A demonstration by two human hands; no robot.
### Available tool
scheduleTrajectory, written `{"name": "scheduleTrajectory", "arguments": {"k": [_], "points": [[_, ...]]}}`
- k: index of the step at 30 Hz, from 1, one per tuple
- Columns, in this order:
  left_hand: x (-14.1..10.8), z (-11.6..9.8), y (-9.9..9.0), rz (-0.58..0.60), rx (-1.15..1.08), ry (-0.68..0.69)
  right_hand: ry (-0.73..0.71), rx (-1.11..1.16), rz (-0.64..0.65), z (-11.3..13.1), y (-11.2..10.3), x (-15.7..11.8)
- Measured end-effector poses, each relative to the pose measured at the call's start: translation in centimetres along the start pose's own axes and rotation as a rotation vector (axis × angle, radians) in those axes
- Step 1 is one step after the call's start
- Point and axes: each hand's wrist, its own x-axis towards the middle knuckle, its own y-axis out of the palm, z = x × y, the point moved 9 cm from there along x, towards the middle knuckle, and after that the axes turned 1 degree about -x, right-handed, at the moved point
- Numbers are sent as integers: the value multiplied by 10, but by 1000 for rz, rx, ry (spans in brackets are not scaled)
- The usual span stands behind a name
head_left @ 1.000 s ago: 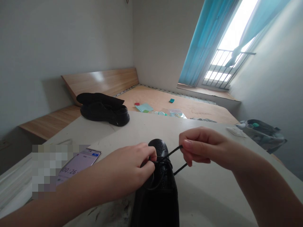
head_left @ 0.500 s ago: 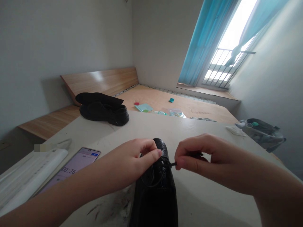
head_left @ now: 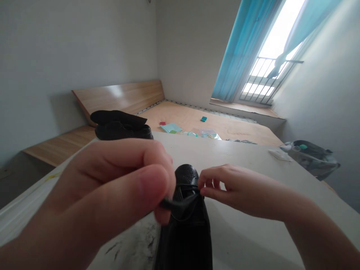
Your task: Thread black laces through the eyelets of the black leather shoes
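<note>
A black leather shoe (head_left: pixel 187 240) lies on the white table with its toe pointing away from me. Raised close to the camera over the shoe's left side, my left hand (head_left: pixel 120 183) is closed, with a black shoelace (head_left: pixel 180 205) pinched between thumb and fingers. From there the lace runs right, across the shoe's front. My right hand (head_left: pixel 230 187) is at the right side of the lacing, thumb and forefinger closed where the lace meets the shoe. Its fingertips partly hide the exact grip. Part of the shoe's left side is behind my left hand.
Another black shoe (head_left: pixel 122 131) with a black insole (head_left: pixel 118 117) on top stands at the table's far left. A small clear plastic packet (head_left: pixel 280 155) lies at the right edge, near a bag-lined bin (head_left: pixel 315 159). Beyond is a wooden bed (head_left: pixel 182 108) with scattered small items.
My left hand has come up and toward the camera, drawing the lace with it and covering the phone. My right hand has moved left, onto the shoe's edge.
</note>
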Motion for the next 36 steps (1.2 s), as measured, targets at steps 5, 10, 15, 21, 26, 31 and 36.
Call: {"name": "scheduleTrajectory", "arguments": {"k": [5, 10, 15, 21, 26, 31, 36], "points": [[0, -2, 30, 279, -27, 133, -8, 47, 17, 2, 5, 8], [21, 31, 38, 260, 266, 26, -45, 140, -17, 1, 11, 17], [24, 53, 46, 345, 422, -110, -110, 369, 146, 1, 24, 27], [19, 65, 57, 448, 493, -135, -266, 1086, 123, 9, -4, 18], [21, 67, 56, 448, 544, -153, -279, 1108, 53, -3, -28, 1], [21, 66, 54, 439, 550, -156, -77, 377, -272, -29, -57, -20], [20, 67, 55, 449, 550, -174, -77, 72, -583, -10, -83, -45]]}}
